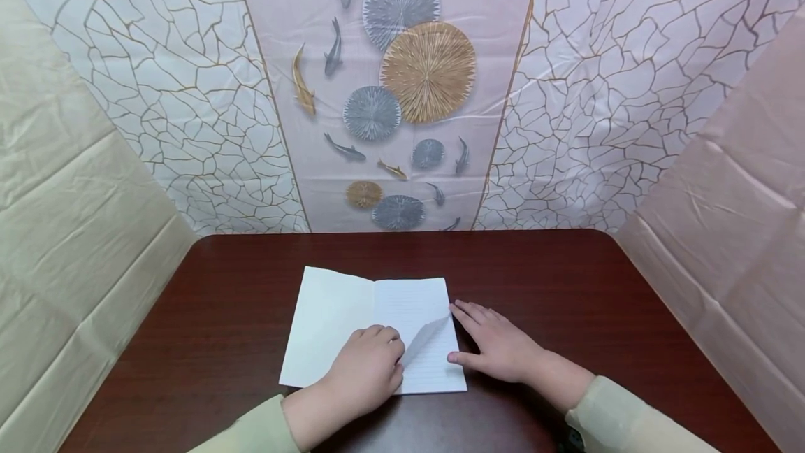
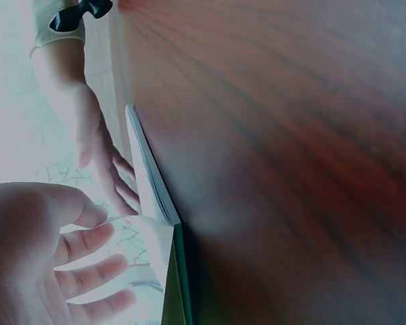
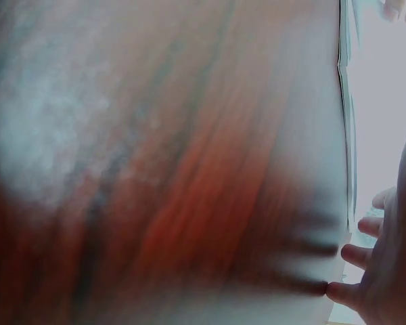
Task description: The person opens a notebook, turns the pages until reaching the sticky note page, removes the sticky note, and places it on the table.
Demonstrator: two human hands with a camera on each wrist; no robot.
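Note:
An open notebook [image 1: 333, 320] lies on the table, its left side blank and its right page ruled with lines. My left hand [image 1: 367, 369] is over the lower middle of the notebook and pinches the corner of a lifted page [image 1: 424, 338] between thumb and forefinger. In the left wrist view that hand's other fingers [image 2: 91, 276] are spread loosely, and a green cover edge [image 2: 183, 271] shows beneath the pages. My right hand [image 1: 503, 344] rests at the notebook's right edge with fingers extended, thumb on the ruled page.
The dark reddish-brown table [image 1: 251, 264] has a glossy surface. Behind it hangs a patterned cloth [image 1: 402, 159] with fish and round motifs, and plain beige cloth [image 1: 82, 229] stands along both sides. A dark band [image 1: 571, 439] shows near the right sleeve.

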